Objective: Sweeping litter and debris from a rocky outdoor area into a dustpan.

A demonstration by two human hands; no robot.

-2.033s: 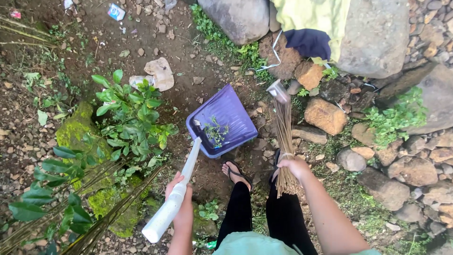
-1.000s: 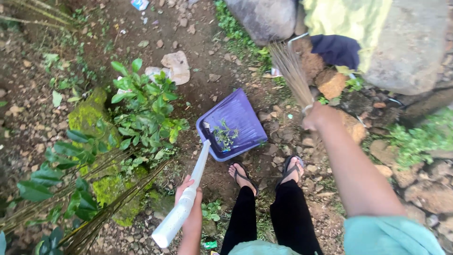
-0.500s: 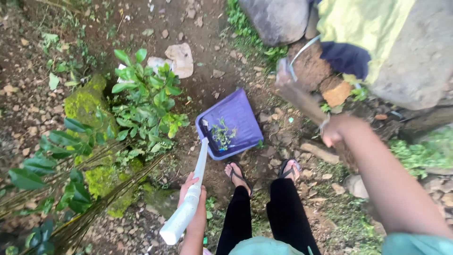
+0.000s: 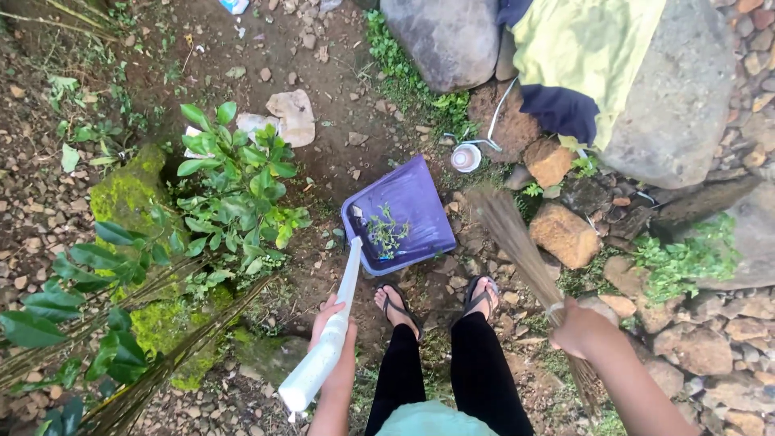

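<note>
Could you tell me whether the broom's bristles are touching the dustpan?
Apart. The head view shows the broom tips ending right of the dustpan, with bare stony ground plainly between them.

Single view only, from a head-worn camera. It looks almost straight down from standing height at dirt ground strewn with stones. The wearer's own legs and sandalled feet (image 4: 436,303) enter from the bottom edge, centre, so the top of the frame lies ahead of the person. Both forearms reach in from below. Coverage runs from leafy shrubs (image 4: 234,190) at frame left to large boulders (image 4: 678,97) at upper right. No second view shares the scene.
</note>
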